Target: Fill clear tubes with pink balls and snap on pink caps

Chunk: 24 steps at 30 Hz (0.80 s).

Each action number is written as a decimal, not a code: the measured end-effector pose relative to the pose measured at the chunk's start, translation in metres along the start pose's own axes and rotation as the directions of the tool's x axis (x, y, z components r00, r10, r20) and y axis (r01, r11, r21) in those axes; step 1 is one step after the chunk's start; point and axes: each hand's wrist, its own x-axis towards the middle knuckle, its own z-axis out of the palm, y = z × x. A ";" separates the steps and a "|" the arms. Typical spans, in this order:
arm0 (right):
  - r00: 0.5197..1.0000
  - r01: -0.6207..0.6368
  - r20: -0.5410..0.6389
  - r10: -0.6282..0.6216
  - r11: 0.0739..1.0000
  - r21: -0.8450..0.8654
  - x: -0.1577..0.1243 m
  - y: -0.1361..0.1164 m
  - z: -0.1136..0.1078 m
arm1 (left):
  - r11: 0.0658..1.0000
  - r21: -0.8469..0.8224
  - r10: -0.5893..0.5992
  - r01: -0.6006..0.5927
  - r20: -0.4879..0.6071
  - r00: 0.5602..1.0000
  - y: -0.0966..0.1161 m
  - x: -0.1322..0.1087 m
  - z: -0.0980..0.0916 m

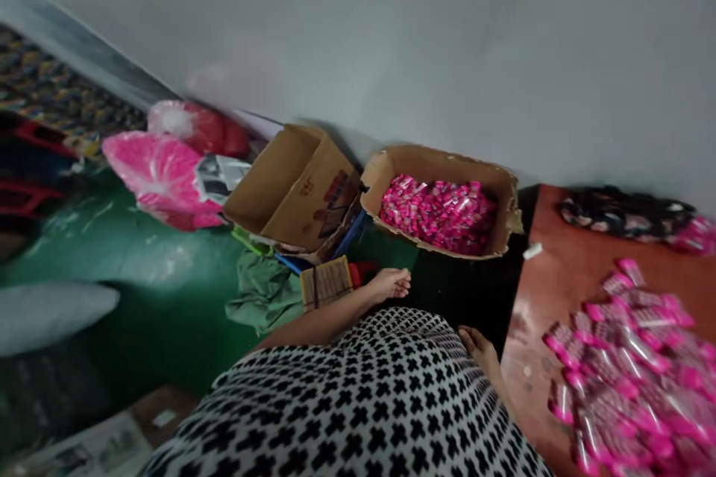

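My left hand (391,283) is in front of the black-and-white patterned garment (358,402), its fingers curled closed and nothing visible in them. Close to it is a yellow-edged brown slatted piece (327,283). My right hand (479,349) hangs by the garment's right side, partly hidden, with its fingers loosely apart and no object seen in it. Beyond both hands, an open cardboard box (512,220) holds a heap of small pink packets (441,212). Many more pink packets (643,380) lie loose on the reddish-brown table (531,320) to the right.
Another open cardboard box (296,216) stands by the wall, with a green cloth (260,291) below it. Pink plastic bags (162,171) lie farther left on the green floor (151,261). A dark floral cloth (626,212) rests at the table's back. A grey rounded object (50,317) is at left.
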 end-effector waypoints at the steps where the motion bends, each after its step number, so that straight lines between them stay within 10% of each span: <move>1: 0.999 0.001 0.034 0.001 0.999 -0.033 0.008 -0.014 0.007 | 0.995 -0.094 0.009 -0.015 -0.058 0.998 0.010 0.006 -0.024; 10: 0.946 0.122 0.322 -0.044 0.967 -0.224 0.080 -0.134 0.087 | 0.774 -0.536 0.041 -0.337 -0.489 0.871 0.079 0.032 -0.216; 18: 0.850 0.105 0.527 0.006 0.978 -0.181 0.109 -0.186 0.135 | 0.638 -0.659 -0.122 -0.399 -0.598 0.792 0.048 0.034 -0.265; 24: 0.832 -0.015 0.553 -0.040 0.995 0.094 0.147 -0.254 0.201 | 0.594 -0.610 -0.199 -0.524 -0.742 0.640 0.062 0.026 -0.325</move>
